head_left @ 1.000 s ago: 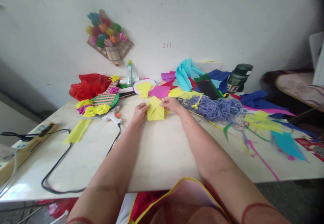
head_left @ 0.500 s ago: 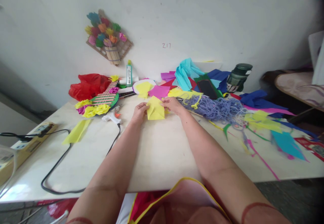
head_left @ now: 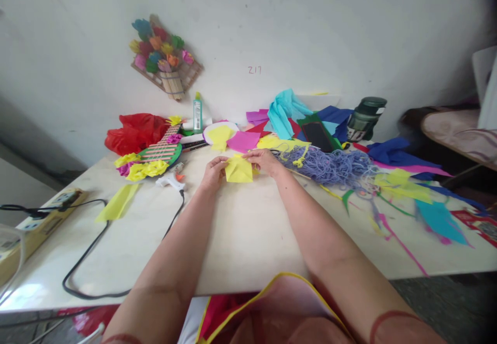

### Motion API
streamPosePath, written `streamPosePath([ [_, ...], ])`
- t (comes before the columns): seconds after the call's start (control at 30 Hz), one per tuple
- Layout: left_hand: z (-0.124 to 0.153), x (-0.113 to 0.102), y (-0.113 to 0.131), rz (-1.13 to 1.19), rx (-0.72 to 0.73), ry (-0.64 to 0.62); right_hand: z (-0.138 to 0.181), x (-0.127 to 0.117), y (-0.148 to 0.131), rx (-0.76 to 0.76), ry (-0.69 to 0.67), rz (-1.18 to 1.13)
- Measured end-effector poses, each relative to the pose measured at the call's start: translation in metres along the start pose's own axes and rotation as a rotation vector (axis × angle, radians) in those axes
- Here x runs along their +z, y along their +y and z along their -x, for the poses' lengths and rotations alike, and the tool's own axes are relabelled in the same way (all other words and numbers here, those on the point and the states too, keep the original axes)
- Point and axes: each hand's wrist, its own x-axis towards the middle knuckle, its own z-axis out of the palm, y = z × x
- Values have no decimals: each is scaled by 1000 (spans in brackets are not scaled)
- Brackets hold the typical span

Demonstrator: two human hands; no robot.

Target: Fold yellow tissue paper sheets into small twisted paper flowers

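A folded yellow paper [head_left: 238, 171] lies on the pale table [head_left: 240, 235] in front of me. My left hand [head_left: 214, 170] pinches its left edge. My right hand [head_left: 264, 159] presses on its upper right corner with closed fingers. Just behind the yellow paper lie a pink sheet [head_left: 244, 140] and a white plate [head_left: 212, 130] with a yellow piece on it.
A glue gun [head_left: 171, 181] with its black cord [head_left: 101, 240] lies left of my hands. Purple yarn [head_left: 330, 165], coloured paper scraps [head_left: 407, 188], a dark jar [head_left: 365, 118], a green bottle [head_left: 198, 112], a red bag [head_left: 135, 130] and a power strip [head_left: 42, 214] surround them.
The top of the yellow paper has been folded down, so it looks shorter. My right hand has shifted slightly left over it.
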Motion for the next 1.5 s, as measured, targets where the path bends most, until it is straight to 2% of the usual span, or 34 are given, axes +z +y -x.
streamPosePath([
  [0.33, 1, 1, 0, -55, 25, 29, 3, 0, -4, -1, -16, 0],
  [0.53, 1, 1, -1, -66, 46, 34, 8, 0, -8, -56, -59, -34],
  [0.67, 1, 2, 1, -105, 38, 27, 6, 4, -6, -88, -19, 27],
  [0.83, 2, 3, 2, -134, 64, 43, 2, 8, -4, -48, 22, 40],
  [1.1, 6, 3, 2, -173, 101, -44, 2, 9, -3, -51, 3, 51],
  [1.33, 11, 12, 8, -187, 112, -37, 1, 10, -2, 54, 23, 92],
  [1.5, 11, 12, 7, -150, 104, -70, -1, 9, 0, 47, 46, 66],
])
